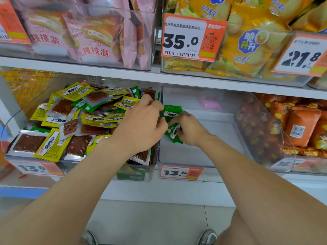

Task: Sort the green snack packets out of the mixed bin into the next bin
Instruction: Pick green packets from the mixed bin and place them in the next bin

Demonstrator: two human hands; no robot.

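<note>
While green packets are gripped by the right hand, the mixed bin is found leftward, under the curled left hand, whose hold cannot be told.

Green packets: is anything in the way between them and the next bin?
Nothing visible is. The right hand grips the green packets, and they are already inside the next bin, above its floor. A pink packet lies at the back of that bin, away from them.
</note>
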